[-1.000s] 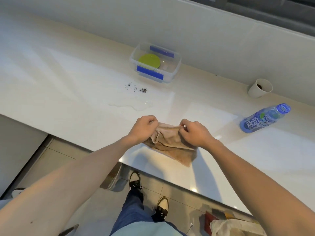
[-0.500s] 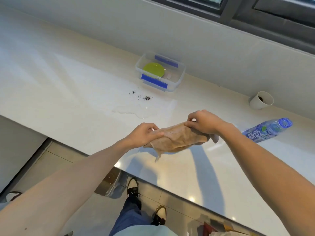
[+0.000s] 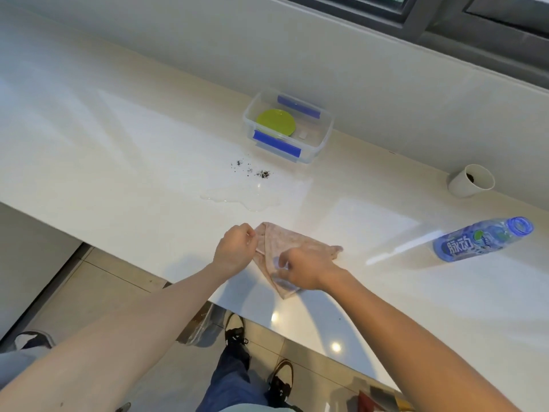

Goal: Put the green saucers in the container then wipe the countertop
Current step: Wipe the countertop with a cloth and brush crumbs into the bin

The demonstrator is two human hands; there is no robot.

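Note:
A green saucer (image 3: 276, 126) lies inside the clear container (image 3: 322, 141) with blue clips, at the back of the white countertop (image 3: 118, 150). A tan cloth (image 3: 294, 242) lies folded flat on the countertop near its front edge. My left hand (image 3: 234, 252) pinches the cloth's left edge. My right hand (image 3: 306, 269) presses on the cloth's near corner, fingers gripping it. A water puddle (image 3: 243, 199) and dark crumbs (image 3: 261, 173) lie between the cloth and the container.
A blue plastic bottle (image 3: 481, 239) lies on its side at the right. A white paper cup (image 3: 471, 180) lies tipped near the back wall. The counter's front edge runs just below my hands, with tiled floor and my shoes below.
The cloth was held up between both hands half a second ago; now it lies folded flat on the countertop. My right hand has come down and toward me onto it.

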